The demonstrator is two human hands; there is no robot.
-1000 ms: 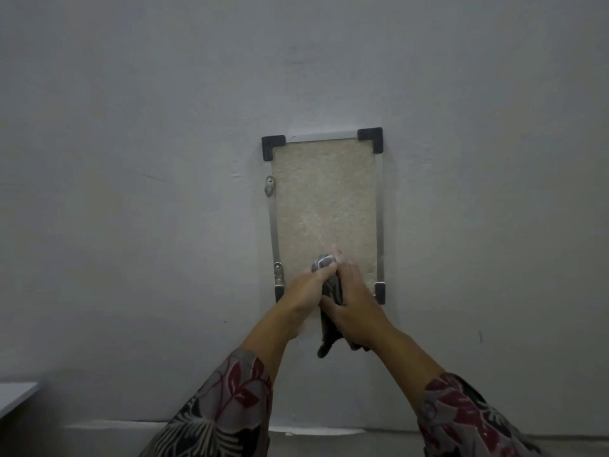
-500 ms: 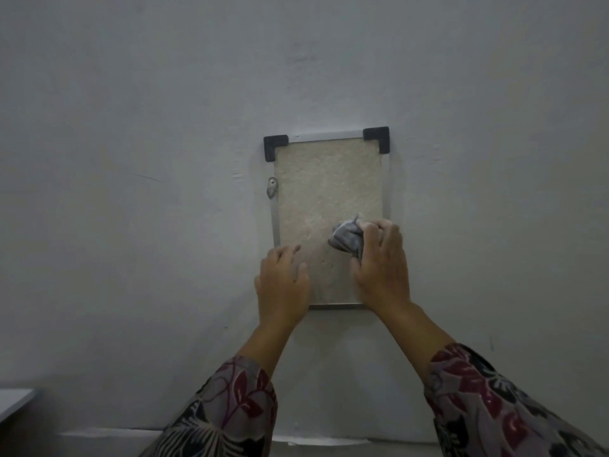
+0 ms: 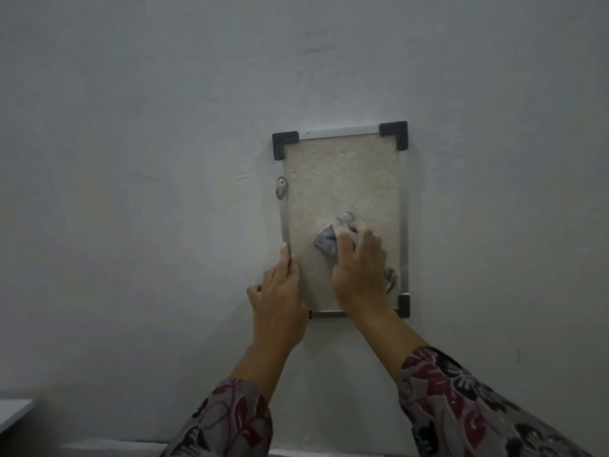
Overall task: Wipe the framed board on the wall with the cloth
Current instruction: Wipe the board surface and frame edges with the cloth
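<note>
A small framed board (image 3: 342,179) with a beige speckled face, thin metal frame and black corner caps hangs on the grey wall. My right hand (image 3: 361,272) presses a crumpled grey cloth (image 3: 328,244) against the board's lower middle, fingers curled over the cloth. A bit of cloth also shows at the hand's right side, near the frame. My left hand (image 3: 280,298) lies flat over the board's lower left corner, fingers straight along the left frame edge, hiding that corner.
A metal clip (image 3: 281,188) is fixed to the wall by the frame's left edge. The edge of a white surface (image 3: 14,413) shows at the lower left. Bare grey wall (image 3: 131,159) surrounds the board.
One second ago both hands held the cloth together at the board's bottom. The left hand has since let go and moved to the lower left corner; the right hand carried the cloth up onto the board.
</note>
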